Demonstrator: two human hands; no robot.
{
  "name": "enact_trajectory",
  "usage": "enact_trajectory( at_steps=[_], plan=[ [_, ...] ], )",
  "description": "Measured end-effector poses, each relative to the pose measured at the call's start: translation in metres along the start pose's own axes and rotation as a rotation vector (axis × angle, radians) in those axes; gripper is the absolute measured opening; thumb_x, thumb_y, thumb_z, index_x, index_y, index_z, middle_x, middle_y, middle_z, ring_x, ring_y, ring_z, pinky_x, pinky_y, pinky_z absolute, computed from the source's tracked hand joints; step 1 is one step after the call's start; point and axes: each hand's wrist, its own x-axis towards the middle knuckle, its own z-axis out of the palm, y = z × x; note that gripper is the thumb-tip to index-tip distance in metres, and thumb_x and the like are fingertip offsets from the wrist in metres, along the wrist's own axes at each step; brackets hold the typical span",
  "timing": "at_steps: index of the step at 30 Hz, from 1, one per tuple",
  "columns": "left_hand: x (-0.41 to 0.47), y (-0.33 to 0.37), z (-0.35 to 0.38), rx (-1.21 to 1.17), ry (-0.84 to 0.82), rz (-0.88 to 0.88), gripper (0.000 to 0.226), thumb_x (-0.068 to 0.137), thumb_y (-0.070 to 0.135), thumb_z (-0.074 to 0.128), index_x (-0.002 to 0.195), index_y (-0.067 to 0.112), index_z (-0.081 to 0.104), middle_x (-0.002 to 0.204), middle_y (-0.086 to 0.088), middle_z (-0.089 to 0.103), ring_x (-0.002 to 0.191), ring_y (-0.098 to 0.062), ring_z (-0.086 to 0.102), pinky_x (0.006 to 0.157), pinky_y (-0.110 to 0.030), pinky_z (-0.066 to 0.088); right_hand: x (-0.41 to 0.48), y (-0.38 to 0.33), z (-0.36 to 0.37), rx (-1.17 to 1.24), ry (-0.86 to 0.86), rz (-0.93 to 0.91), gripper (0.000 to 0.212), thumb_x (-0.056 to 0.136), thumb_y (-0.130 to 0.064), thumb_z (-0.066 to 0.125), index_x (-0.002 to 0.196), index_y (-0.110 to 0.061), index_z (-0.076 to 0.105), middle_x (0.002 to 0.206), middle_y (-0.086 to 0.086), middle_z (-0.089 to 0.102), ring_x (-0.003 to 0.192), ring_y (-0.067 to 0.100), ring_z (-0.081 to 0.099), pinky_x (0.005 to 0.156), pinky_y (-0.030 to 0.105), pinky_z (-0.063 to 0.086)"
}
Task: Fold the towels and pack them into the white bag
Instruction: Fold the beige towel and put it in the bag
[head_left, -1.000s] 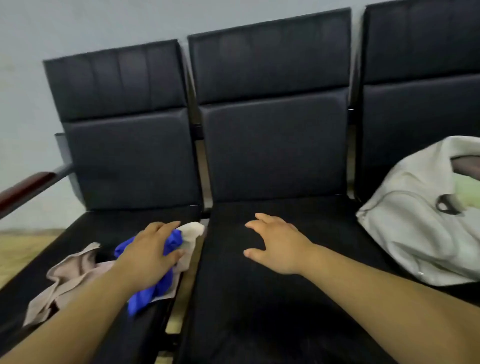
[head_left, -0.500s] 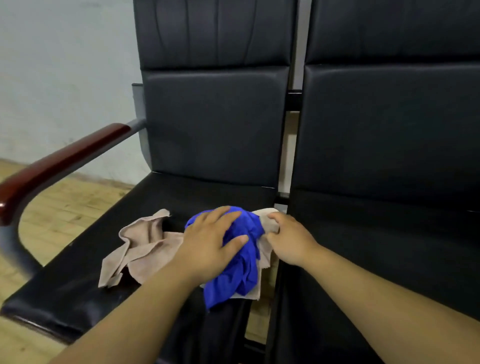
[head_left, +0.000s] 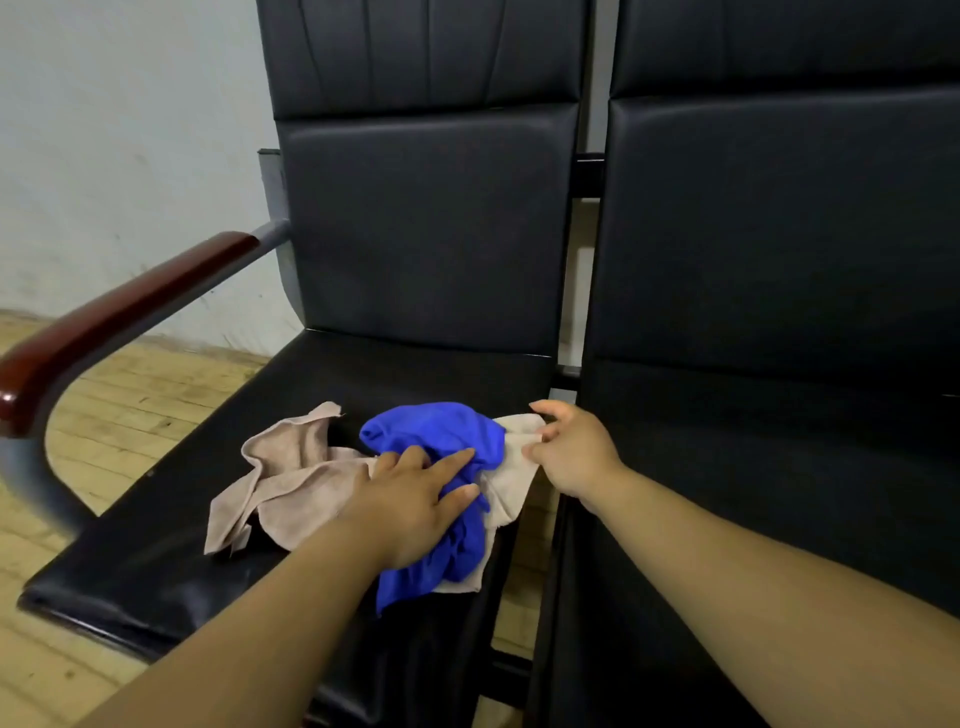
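Draws a corner of the beige towel (head_left: 306, 483) slightly further right than before in the pinching right grip (head_left: 571, 452), pins the blue towel (head_left: 441, 428) heaped on it to the seat (head_left: 171, 566) with the spread-fingered left grip (head_left: 410, 509), leaves the beige length trailing leftward from the pinch.

Both arms reach forward; left hand (head_left: 415, 499) lies flat, fingers spread; right hand (head_left: 569, 452) pinches, fingers curled
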Motion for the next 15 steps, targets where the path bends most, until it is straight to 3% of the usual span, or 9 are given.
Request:
enact_trajectory(
  at_steps=[6, 15],
  plan=[
    [-0.009, 0.010, 0.003, 0.065, -0.013, -0.077, 0.062, 0.099, 0.069, 0.019, 0.156, 0.051, 0.007, 0.143, -0.004, 0.036, 0.137, -0.034, 0.033, 0.117, -0.052, 0.024, -0.034, 0.025, -0.063, -0.005, 0.131, -0.048, 0.052, 0.089, -0.009, 0.072, 0.135, -0.030, 0.060, 0.102, -0.007, 0.068, 0.096, 0.009, 0.064, 0.083, 0.023, 0.049],
    [-0.029, 0.031, 0.006, 0.086, 0.038, -0.148, 0.057, 0.101, 0.066, 0.020, 0.156, 0.052, 0.013, 0.154, -0.006, 0.034, 0.142, -0.037, 0.030, 0.117, -0.054, 0.024, -0.095, 0.090, -0.158, -0.021, 0.300, 0.087, 0.038, 0.088, -0.011, 0.072, 0.122, -0.026, 0.068, 0.101, -0.005, 0.068, 0.080, 0.018, 0.069, 0.063, 0.028, 0.053]
  ],
)
